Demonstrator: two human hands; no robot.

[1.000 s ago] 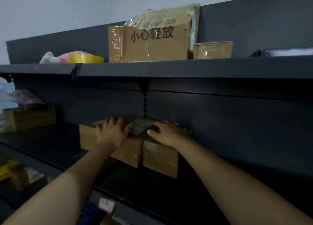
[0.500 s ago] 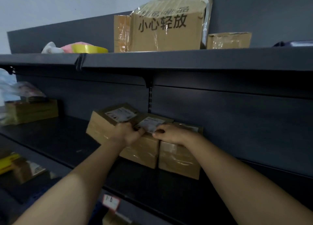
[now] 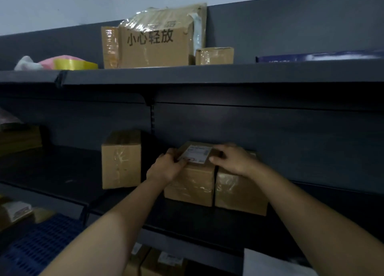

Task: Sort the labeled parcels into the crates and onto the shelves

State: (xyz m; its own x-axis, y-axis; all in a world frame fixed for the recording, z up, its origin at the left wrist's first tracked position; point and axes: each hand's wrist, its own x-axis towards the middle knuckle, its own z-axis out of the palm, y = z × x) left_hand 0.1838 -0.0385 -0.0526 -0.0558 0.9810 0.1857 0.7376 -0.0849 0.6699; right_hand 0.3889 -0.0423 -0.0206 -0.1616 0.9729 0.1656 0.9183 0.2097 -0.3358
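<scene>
the plain box (image 3: 121, 161) now stands apart at centre left, no longer touching the others; left hand (image 3: 168, 165) and right hand (image 3: 230, 161) clasp the labelled box (image 3: 191, 184) mid-frame on the shelf (image 3: 187, 219); slide it back squarely, flush beside its neighbour box (image 3: 241, 196)

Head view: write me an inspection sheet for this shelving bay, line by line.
Surface: middle shelf, dark metal, holds three parcels.
Job's things: labelled parcel touches a plain parcel on its right; third parcel stands apart to the left.
Clutter: top shelf carries printed carton, small box, yellow tape roll.
Grippers: left hand and right hand grip the labelled parcel's top edges.
Cables: nothing seen.
Surroundings: blue crate lower left; white wall above.
</scene>
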